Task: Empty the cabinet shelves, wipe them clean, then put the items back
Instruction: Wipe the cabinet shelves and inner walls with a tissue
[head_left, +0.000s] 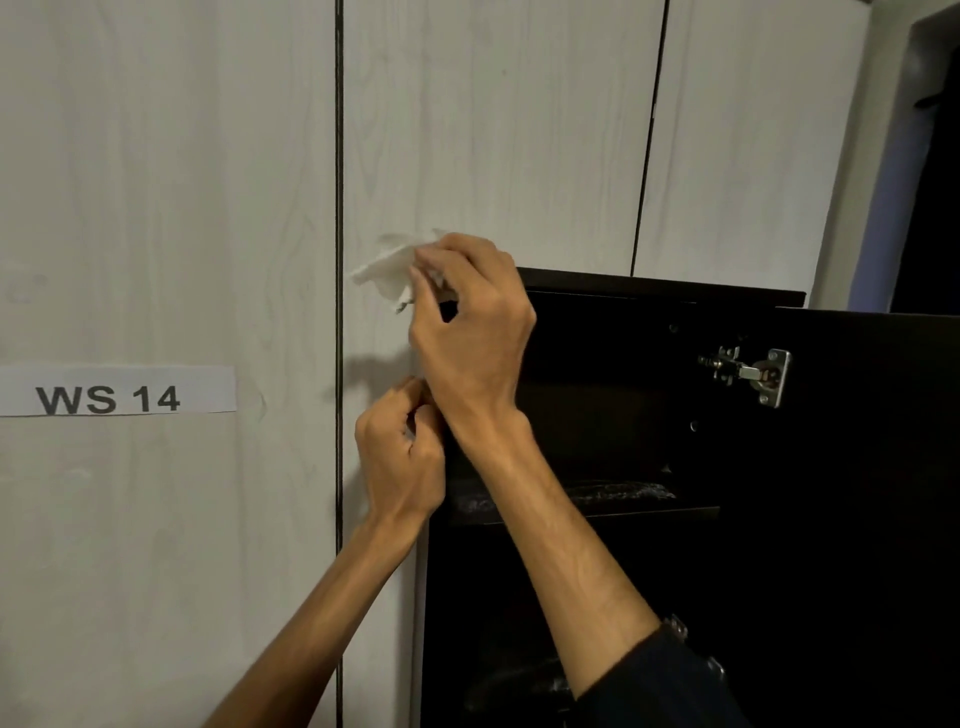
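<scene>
The cabinet looks matt black board; its hinge is shiny metal. Left of it, pale wood-grain panels carry a paper label. The wipe above looks like crumpled white paper or cloth.

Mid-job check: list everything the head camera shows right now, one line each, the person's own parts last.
cabinet: one, black, lower right, open
cabinet door: one, black, swung open at far right
hinge: one, silver metal, on the door's inner face
shelf: one, black, inside the cabinet, something crinkled and shiny lying on it
wall panels: several, pale wood-grain, behind and left of the cabinet
label: one, white strip reading WS 14, on the left panel
cloth: one, white, crumpled, in the right hand's grip
sleeve: one, dark, on the right forearm
left hand: fingers curled at the cabinet's left edge
right hand: above the left hand, pinching the cloth
</scene>
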